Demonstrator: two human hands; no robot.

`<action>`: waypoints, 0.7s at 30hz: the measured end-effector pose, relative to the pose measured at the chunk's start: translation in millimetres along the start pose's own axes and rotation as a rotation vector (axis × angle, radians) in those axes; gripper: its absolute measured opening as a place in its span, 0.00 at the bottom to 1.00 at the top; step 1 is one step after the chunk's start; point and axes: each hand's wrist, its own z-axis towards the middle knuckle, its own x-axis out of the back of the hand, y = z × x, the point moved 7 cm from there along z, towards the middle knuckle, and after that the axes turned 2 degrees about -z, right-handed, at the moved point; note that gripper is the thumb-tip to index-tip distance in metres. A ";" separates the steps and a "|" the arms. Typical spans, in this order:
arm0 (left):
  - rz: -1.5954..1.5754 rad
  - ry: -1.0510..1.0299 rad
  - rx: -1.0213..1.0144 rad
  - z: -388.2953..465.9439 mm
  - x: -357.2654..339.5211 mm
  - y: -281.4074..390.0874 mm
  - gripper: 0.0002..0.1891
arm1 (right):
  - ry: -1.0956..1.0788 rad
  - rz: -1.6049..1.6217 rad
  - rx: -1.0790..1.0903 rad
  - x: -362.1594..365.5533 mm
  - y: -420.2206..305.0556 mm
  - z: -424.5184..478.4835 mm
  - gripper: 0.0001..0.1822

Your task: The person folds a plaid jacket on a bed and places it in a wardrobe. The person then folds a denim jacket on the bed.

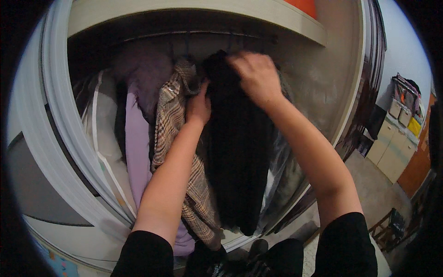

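Inside a wardrobe, a long black garment (238, 138) hangs in front of me. My right hand (258, 74) is at its upper right shoulder, slightly blurred; whether the fingers grip the cloth is unclear. My left hand (199, 105) lies between the black garment and a plaid coat (171, 124), its fingertips partly hidden at the black cloth's left edge. Left of the plaid coat hangs a lilac coat (133, 135) with a purple fur collar (147, 76). A translucent garment cover with white edging (107, 121) hangs farther left. Clear plastic (277, 166) shows right of the black garment.
A metal hanging rail (200, 32) runs under a pale shelf (207, 7). The sliding door (57, 114) stands at the left, a side panel (318, 76) at the right. Beyond are a cream cabinet (391, 142) with boxes and a dark wooden chair (384, 230).
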 end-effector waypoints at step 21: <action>-0.010 0.107 -0.415 50.3 -6.0 16.7 0.28 | -0.350 0.879 -1.142 -33.7 84.9 -61.7 0.33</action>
